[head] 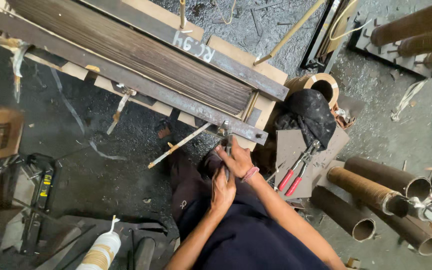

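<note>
At frame (141, 55) 5 o'clock corner, both hands, R (237, 157) & L (223, 190), fingers clamped on tool (228, 150); could slip, nick skin w/ sheet edges.

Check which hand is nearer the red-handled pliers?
Right. The right hand grips the tool at the frame's end, just left of the pliers in view. The left hand sits lower on that tool, farther from them.

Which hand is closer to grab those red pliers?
Probably the right hand: it lies nearer the red pliers, which lie on the grey board on that side. The left hand sits farther away, and both hands grip a metal tool.
</note>
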`<move>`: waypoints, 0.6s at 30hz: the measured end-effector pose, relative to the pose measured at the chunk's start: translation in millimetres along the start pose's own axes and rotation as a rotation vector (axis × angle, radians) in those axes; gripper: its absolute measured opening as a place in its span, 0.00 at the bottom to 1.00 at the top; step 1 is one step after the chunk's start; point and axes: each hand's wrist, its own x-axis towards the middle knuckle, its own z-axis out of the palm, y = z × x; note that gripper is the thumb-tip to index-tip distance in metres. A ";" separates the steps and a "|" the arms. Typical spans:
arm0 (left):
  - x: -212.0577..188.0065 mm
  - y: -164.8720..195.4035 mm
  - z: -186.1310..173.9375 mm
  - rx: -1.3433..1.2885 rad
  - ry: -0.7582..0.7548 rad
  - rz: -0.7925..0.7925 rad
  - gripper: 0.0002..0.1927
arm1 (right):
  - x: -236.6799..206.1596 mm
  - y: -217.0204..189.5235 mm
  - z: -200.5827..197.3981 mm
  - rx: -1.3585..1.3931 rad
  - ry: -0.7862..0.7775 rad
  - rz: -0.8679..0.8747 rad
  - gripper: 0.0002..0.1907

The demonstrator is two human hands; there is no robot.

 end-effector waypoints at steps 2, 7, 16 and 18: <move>8.9 -1.0 0.6 -0.021 0.159 0.240 0.29 | 7.6 0.0 5.4 -0.019 -0.066 0.075 0.25; 39.1 -17.0 -2.0 -0.185 0.083 0.243 0.33 | 16.6 -6.4 19.3 -0.061 0.110 0.077 0.25; 70.0 -46.5 3.9 -0.409 -0.164 0.003 0.42 | 18.8 -9.2 29.9 -0.124 0.205 0.125 0.23; 70.1 -50.9 9.2 -0.469 -0.252 -0.110 0.41 | 15.4 -2.3 33.3 -0.064 0.191 0.190 0.24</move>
